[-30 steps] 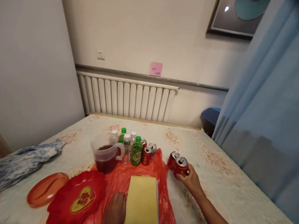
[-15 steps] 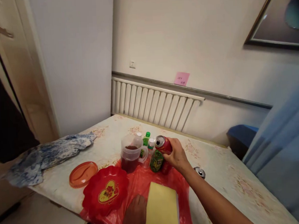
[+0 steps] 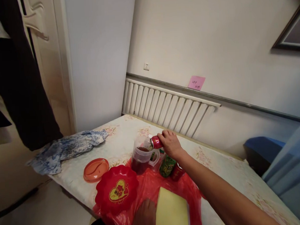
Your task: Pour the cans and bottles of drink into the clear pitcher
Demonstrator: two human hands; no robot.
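Observation:
My right hand [image 3: 170, 144] grips a red drink can [image 3: 156, 142] tipped on its side, its top over the mouth of a clear plastic jug [image 3: 141, 155] holding dark red liquid. My left hand [image 3: 145, 220] rests flat on a red plastic sheet [image 3: 154, 188] at the near table edge, beside a yellow pad [image 3: 171, 212]. A green bottle [image 3: 167, 165] and another red can [image 3: 177, 172] stand just under my right forearm.
A red heart-patterned plate [image 3: 116, 192] and an orange oval dish [image 3: 96, 169] lie left of the jug. A blue-white cloth [image 3: 64, 151] lies at the table's left end. A radiator [image 3: 170, 108] runs along the wall; a door [image 3: 46, 57] stands left.
My right hand lifted a red can from the table's right side, carried it left and tipped it over the jug. The view swung left. My left hand stayed put.

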